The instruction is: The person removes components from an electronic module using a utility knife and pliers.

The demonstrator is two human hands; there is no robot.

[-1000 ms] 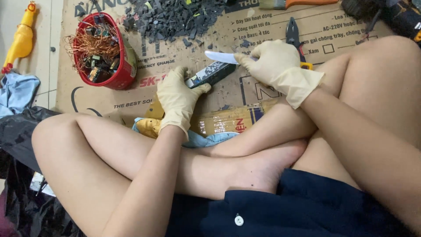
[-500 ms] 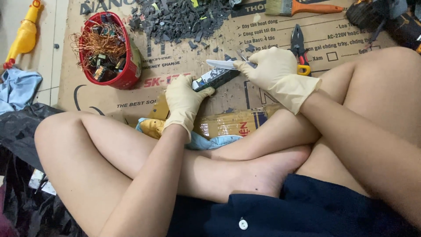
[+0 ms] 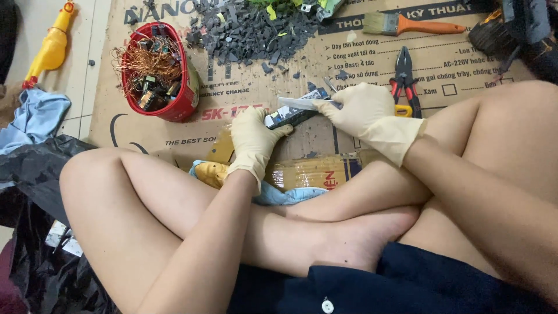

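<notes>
Work looks partway: the left hand [image 3: 253, 139] pins a dark small part [image 3: 290, 116] to the cardboard sheet [image 3: 244, 99] while the right hand [image 3: 360, 107], closed on a knife [image 3: 302, 103], cuts at it. Beyond lie black fragments [image 3: 250, 32] and a red bowl [image 3: 174, 104] of copper wire; pliers [image 3: 404, 72] lie just past the right hand.

dark device [image 3: 290, 116] partly under gloved fingers [image 3: 256, 125], drill [image 3: 523, 29] cropped

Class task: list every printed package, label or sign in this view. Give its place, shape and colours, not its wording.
Flattened cardboard box: spread on the floor under the tools, brown, with black and red print.
Taped yellow package: before the crossed legs, flat, rectangular, with a blue and red end.
No screens show.
</notes>
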